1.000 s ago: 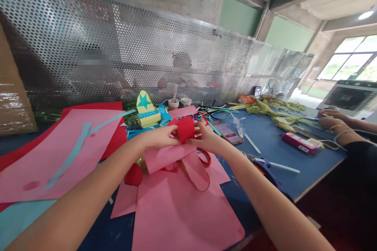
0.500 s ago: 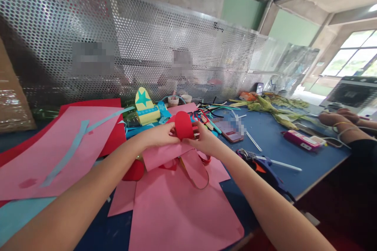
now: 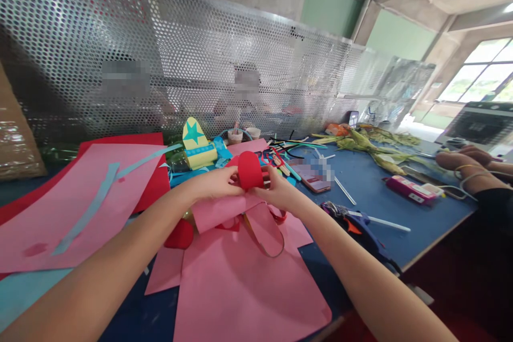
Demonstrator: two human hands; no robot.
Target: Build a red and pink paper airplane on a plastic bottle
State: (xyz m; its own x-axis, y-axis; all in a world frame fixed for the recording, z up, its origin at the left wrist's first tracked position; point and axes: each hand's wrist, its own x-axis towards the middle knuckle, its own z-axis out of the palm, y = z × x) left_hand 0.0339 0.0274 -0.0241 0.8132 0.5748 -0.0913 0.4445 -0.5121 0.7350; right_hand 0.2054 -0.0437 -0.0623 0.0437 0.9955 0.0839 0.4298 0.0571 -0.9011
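Presently, we are cataloguing this blue bench (image 3: 385, 206) with the curved red piece (image 3: 250, 170) at the centre of the dial.

Item: red piece, round-topped, which we are holding between both hands, just above the folded pink paper (image 3: 216, 216).

Item: left hand (image 3: 220, 184), eight o'clock; its fingers are pinching narrowly on the left edge, some tips hiding behind.

Item: right hand (image 3: 279, 189), four o'clock; its fingers are curling narrowly on the right edge, thumb sitting low.

Item: pink sheet (image 3: 252, 288), lying at six o'clock; a pink loop (image 3: 266, 228) is hanging over it at five.

Item: yellow roll (image 3: 200, 157), resting between nine and ten; phone (image 3: 315, 179), lying at three; glue gun (image 3: 367, 239), lying at four, well apart from us.

Item: another person's hand (image 3: 467, 163), far out at three.

Handling note, by our judgement: we are doing a two-handed holding step, so even pressure from eight and four is serving best. Flat fingertips are sparing the curve; a hard thumb is risking a crease.
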